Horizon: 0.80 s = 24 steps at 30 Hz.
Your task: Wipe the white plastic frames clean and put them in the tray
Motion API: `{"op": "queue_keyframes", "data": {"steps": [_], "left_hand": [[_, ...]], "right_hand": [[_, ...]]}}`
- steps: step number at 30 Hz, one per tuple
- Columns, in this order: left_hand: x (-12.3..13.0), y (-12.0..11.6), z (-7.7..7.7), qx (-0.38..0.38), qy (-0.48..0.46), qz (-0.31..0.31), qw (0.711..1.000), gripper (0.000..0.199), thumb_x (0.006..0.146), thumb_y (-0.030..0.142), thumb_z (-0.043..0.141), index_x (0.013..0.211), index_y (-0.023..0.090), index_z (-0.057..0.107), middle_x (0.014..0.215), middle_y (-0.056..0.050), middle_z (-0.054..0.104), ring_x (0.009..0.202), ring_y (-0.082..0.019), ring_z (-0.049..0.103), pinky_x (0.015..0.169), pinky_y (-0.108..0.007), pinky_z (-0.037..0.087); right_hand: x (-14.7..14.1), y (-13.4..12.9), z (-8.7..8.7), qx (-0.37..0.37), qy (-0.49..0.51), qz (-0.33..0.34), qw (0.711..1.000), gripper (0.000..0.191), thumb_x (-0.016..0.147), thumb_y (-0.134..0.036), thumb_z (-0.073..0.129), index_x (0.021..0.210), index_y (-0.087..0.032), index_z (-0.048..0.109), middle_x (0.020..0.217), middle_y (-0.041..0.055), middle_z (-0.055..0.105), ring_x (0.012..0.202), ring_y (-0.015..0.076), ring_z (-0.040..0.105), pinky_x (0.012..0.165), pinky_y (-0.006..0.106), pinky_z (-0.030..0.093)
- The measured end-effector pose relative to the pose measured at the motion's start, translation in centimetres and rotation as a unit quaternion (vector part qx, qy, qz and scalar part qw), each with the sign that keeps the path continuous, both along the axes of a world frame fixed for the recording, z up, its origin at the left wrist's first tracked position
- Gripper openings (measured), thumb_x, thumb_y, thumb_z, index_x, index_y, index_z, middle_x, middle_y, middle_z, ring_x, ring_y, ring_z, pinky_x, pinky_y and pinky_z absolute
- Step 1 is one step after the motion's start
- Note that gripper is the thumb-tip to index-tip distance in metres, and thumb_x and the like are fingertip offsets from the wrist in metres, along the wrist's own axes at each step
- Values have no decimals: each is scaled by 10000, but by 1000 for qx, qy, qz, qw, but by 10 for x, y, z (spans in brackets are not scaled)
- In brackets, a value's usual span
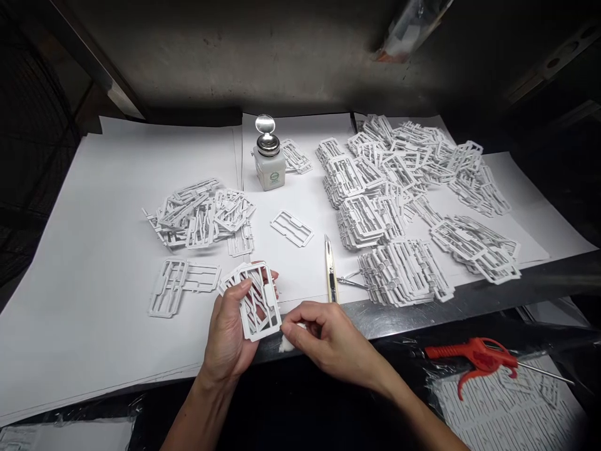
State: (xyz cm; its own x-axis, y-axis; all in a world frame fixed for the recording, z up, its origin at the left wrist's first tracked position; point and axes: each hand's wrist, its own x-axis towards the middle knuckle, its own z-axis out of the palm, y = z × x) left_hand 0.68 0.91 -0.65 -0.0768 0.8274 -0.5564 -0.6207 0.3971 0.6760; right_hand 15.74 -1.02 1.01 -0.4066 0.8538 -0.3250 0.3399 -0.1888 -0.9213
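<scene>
My left hand (pixel 226 332) is closed around a few white plastic frames (pixel 275 313), fanned over one another, with the thumb pressed on the top one. Each is a flat rectangle with thin shaped bars inside. At the lower right corner of the top frame, my right hand (pixel 323 338) has its fingers pinched together. A white wad (pixel 285 344), perhaps cloth or cotton, shows beneath those fingers. Beyond the hands, a single white frame (pixel 292 228) lies flat on the paper. A cutter knife (pixel 330 269) with its blade out and metal tweezers (pixel 352 283) lie right of it.
A pump-top bottle (pixel 270 170) stands with its lid raised. A loose heap of frames (pixel 200 213) lies left; stacked frames (pixel 401 272) cover the right side. White paper (pixel 113 269) lines the metal bench. A red air gun (pixel 483 357) lies at the lower right.
</scene>
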Motion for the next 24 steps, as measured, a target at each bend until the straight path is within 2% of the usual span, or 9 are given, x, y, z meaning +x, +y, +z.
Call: {"op": "queue_keyframes", "data": {"steps": [5,12,18,21,24], "left_hand": [[0,0,1,0,9,2,1000,240,751,293,581,903,138,683,858,-50,671,700,-137,592,648,-246,510],[2,-3,3,15,55,10,998,245,742,257,610,921,98,663,887,-64,669,759,-142,600,675,-227,499],[8,-3,10,30,98,38,994,342,746,247,623,1076,158,606,867,-49,682,773,-150,616,667,-225,496],[9,-6,14,40,131,46,989,339,759,271,613,1080,165,609,857,-46,680,754,-152,619,668,-232,496],[9,-9,16,43,180,42,982,320,767,298,606,1048,148,637,889,-62,680,830,-194,629,741,-280,499]], "right_hand": [[0,-1,-3,-40,31,-3,999,168,894,-241,518,813,-165,644,582,-58,449,483,66,332,421,194,236],[-2,-1,-4,-84,84,-63,991,210,885,-284,548,755,-137,622,567,-44,422,489,67,312,428,192,221],[0,-2,-4,-127,119,-68,982,212,872,-292,576,744,-129,623,553,-45,391,497,64,298,444,190,219],[3,0,-3,-124,131,-69,981,238,867,-310,596,729,-118,627,562,-37,424,494,60,316,440,180,241],[6,5,0,-83,145,-111,980,216,857,-336,623,805,-128,652,600,-24,497,482,65,405,429,169,308]]}}
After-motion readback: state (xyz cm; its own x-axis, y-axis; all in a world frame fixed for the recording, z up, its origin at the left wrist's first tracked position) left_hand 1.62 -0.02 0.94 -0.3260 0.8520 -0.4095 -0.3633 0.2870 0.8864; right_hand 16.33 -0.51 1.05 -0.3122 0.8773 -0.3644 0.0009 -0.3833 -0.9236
